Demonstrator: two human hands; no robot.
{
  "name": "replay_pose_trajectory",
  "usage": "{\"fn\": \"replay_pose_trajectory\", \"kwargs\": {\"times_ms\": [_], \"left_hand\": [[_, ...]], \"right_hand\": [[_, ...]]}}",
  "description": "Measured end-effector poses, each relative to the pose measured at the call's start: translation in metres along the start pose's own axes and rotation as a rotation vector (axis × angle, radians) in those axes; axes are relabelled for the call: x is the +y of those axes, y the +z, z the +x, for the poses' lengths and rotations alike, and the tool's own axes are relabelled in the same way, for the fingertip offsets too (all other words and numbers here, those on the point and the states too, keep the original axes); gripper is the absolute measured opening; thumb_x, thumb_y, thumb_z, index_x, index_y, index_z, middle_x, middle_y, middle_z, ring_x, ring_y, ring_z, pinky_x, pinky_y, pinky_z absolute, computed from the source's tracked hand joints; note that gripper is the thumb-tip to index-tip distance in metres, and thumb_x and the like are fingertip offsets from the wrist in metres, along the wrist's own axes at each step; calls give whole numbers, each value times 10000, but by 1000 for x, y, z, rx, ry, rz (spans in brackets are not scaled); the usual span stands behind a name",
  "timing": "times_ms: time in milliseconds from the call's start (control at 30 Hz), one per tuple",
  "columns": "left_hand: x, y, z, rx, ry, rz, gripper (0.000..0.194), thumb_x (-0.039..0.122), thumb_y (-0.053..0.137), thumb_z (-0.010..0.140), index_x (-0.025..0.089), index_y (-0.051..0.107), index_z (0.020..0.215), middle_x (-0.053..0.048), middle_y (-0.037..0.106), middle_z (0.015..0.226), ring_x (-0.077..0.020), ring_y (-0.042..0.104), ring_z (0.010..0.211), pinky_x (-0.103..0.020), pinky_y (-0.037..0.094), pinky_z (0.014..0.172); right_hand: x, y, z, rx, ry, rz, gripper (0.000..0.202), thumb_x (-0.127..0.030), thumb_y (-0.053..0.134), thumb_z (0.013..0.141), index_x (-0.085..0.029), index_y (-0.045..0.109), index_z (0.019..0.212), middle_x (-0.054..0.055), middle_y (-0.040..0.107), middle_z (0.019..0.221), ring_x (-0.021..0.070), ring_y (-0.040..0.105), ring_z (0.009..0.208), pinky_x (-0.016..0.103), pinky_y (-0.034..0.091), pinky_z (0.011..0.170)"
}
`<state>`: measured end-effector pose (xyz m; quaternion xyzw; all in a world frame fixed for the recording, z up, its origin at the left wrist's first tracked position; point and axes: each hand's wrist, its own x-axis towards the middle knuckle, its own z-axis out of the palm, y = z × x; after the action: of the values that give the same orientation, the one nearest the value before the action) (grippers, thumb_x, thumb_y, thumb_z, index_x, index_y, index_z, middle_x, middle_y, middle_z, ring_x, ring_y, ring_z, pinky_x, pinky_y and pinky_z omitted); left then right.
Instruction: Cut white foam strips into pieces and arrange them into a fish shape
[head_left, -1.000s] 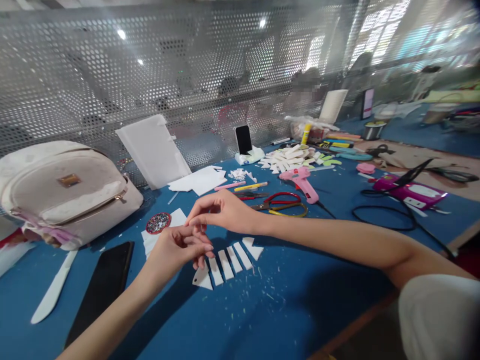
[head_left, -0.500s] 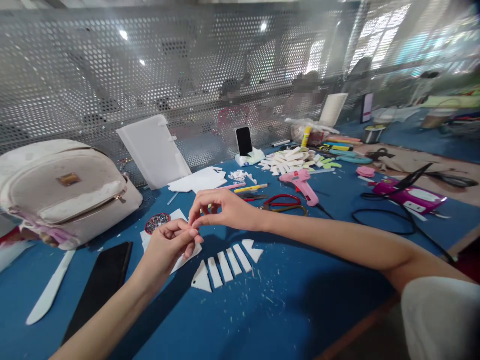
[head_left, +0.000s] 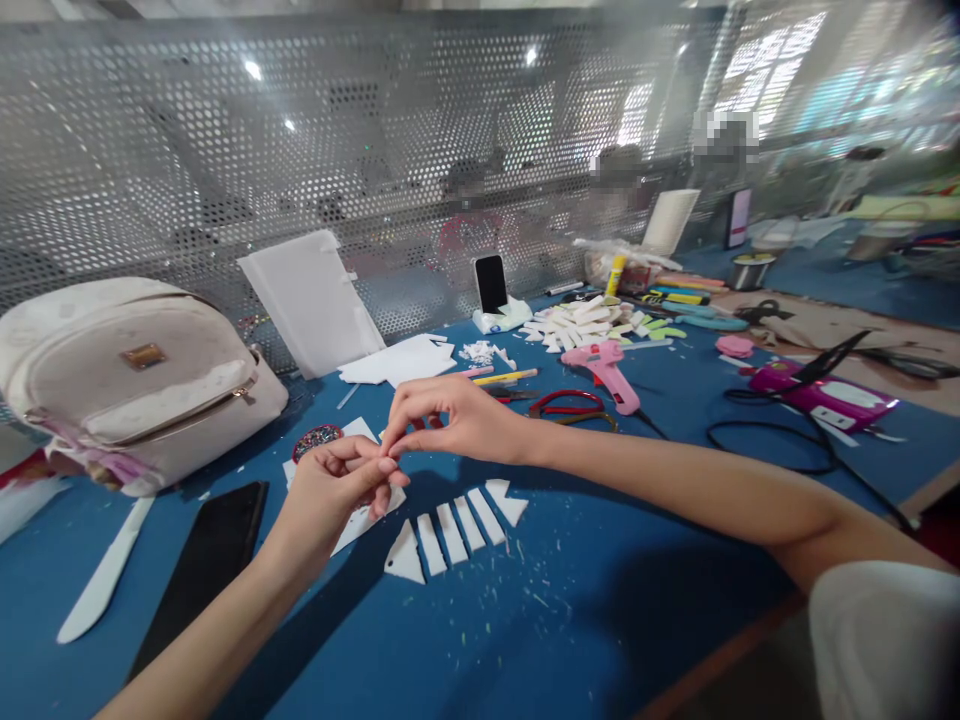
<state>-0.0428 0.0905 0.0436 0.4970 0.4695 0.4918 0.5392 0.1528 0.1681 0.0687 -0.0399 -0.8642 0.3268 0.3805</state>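
Note:
My left hand [head_left: 341,490] and my right hand [head_left: 442,420] meet above the blue table, fingertips pinched together. Whatever lies between the fingers is too small or hidden to name. Below and right of them, white pieces form a fish shape: a head piece [head_left: 405,555] with a small dark hole, several strips [head_left: 453,532] side by side, and a notched tail piece [head_left: 507,502]. A white sheet [head_left: 358,528] is partly covered by my left hand. Just behind that hand sits a round dish of dark and red bits [head_left: 316,440].
Left are a backpack [head_left: 142,385], a white knife [head_left: 105,580] and a black phone [head_left: 202,560]. A pink glue gun [head_left: 609,372], red-handled tool [head_left: 570,403] and white scrap pile [head_left: 581,322] lie right, with a purple power strip [head_left: 825,392]. Behind stands a perforated screen [head_left: 300,130].
The view has shifted very slightly. Both hands stay pinched together in nearly the same place, and the white pieces have not moved on the table.

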Motion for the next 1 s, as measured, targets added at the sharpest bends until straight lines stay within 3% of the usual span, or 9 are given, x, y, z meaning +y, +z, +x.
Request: {"fn": "replay_pose_trajectory", "kwargs": {"times_ms": [167,333,633,1000], "left_hand": [[2,3,-2,39,-6,-1,370,467,898,650,143,723,689,-9,661,569,-48,485,414,-172,444,456],[3,1,-1,78,10,11,364,473,894,650,155,738,730,-35,702,660,-69,555,482,-162,458,473],[6,2,-9,165,160,139,242,388,849,728,177,731,742,-40,727,690,-126,633,548,-209,512,525],[11,5,-16,205,251,283,188,370,836,736,212,740,769,-36,734,655,-165,675,560,-236,532,545]], "right_hand": [[-2,11,-5,101,-6,-139,88,-201,631,972,-150,680,919,31,653,932,134,594,859,284,453,795],[-3,11,-4,131,12,-215,127,-221,582,1001,-160,628,900,28,627,925,146,575,869,287,447,784],[-2,-3,0,6,-112,-254,76,-189,646,965,-158,685,1022,37,638,991,133,585,908,261,451,805],[-12,-9,0,-12,-185,-348,75,-215,644,969,-167,701,981,41,643,966,144,590,904,276,459,823]]}}
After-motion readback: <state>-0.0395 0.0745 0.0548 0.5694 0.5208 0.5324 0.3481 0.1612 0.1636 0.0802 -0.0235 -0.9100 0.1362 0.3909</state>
